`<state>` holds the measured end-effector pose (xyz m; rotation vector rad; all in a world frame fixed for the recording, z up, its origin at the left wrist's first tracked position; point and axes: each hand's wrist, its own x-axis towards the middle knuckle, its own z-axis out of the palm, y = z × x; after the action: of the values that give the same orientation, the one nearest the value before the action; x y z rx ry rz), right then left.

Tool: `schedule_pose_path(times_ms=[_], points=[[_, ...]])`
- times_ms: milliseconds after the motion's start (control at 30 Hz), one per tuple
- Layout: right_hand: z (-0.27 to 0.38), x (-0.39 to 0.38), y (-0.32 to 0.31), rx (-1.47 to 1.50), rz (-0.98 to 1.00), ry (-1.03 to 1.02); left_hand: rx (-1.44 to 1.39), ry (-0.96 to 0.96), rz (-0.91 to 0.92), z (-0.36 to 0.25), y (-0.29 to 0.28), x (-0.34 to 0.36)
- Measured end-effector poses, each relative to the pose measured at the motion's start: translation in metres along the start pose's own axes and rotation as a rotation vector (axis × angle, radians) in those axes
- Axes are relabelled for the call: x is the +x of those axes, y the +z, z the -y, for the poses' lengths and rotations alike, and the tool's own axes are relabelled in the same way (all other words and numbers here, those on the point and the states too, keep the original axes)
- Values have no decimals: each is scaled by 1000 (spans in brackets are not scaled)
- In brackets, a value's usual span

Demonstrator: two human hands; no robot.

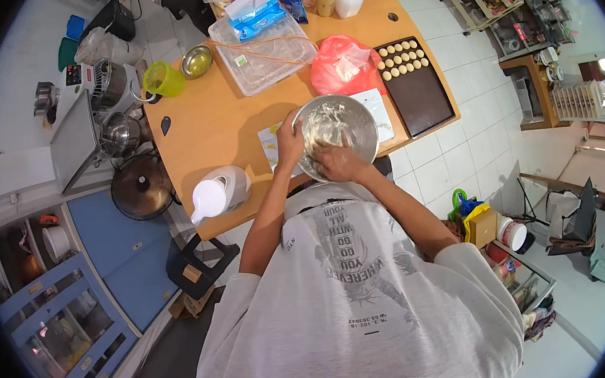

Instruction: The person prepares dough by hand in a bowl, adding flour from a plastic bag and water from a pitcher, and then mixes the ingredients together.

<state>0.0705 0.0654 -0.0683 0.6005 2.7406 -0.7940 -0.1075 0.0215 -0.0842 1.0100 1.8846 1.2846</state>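
A steel mixing bowl [365, 122] tilts toward me at the table's near edge, its inner wall smeared with pale dough or batter. My left hand [290, 143] is closed on the bowl's left rim. Inside the lower part of the bowl, my right hand [340, 161] touches the smeared wall, its visible fingers apart and coated with residue. White printed sheets [374, 107] lie partly under the bowl. Right of it, a dark baking tray [421, 103] bears rows of small round pale dough balls [400, 59] at its far end.
A red plastic bag [341, 59] sits just beyond the bowl. A white jug [220, 192] stands near the left front edge. Farther back are a clear plastic container [263, 63], a yellow-green cup [163, 79] and a small metal bowl [196, 61]. A black stool [201, 266] stands at the left.
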Motion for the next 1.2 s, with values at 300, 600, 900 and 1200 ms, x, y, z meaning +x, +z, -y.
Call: schedule_pose_path(times_ms=[300,600,900,1200], points=[[1,-4,5,-94,-106,39,13,49,6,-8,-2,0],[-3,-1,-31,-115,-188,168,-7,83,78,-8,-3,7],[9,-9,-50,-80,114,80,-46,67,52,-16,-12,7],[11,3,-15,-75,45,56,-66,50,-47,-9,-8,1]])
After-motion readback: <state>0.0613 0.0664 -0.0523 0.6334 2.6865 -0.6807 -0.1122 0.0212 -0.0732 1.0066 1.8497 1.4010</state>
